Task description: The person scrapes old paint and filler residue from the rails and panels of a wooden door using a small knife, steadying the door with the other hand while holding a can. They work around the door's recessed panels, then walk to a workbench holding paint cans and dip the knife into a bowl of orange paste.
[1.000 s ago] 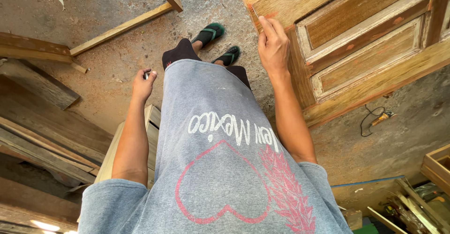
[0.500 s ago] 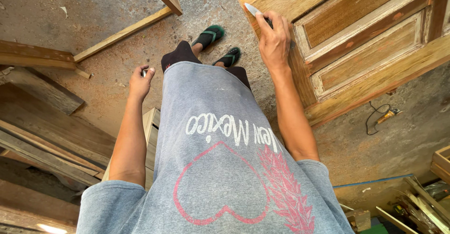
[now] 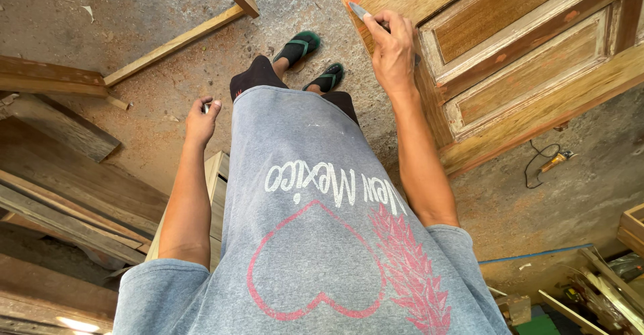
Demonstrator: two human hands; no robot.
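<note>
The fingers (image 3: 396, 29) of the right hand (image 3: 394, 52) are curled around one flat metal blade (image 3: 360, 11), a scraper or chisel by its look, whose tip lies against the near top corner of one wooden panelled door (image 3: 523, 60). That door rests tilted in the upper right of the head view, and two recessed panels of it can be counted, one darker above and one paler below, each set in a raised frame; the hand sits on the door's left stile, close to the corner. The left hand (image 3: 201, 117) hangs at the person's side above the dusty floor (image 3: 154, 80), its fingers closed in a loose fist around one small object too small to tell. Between the two hands, two feet in two green sandals (image 3: 310, 56) stand on the floor just beside the door's corner. One long wooden strip (image 3: 171, 43) lies on the floor toward the upper left, and a stack of several rough planks (image 3: 60, 187) fills the left edge. One small orange-handled tool with a black cable (image 3: 551, 164) lies on the floor under the door's lower edge. The person's grey printed shirt (image 3: 315, 241) fills the bottom centre.
</note>
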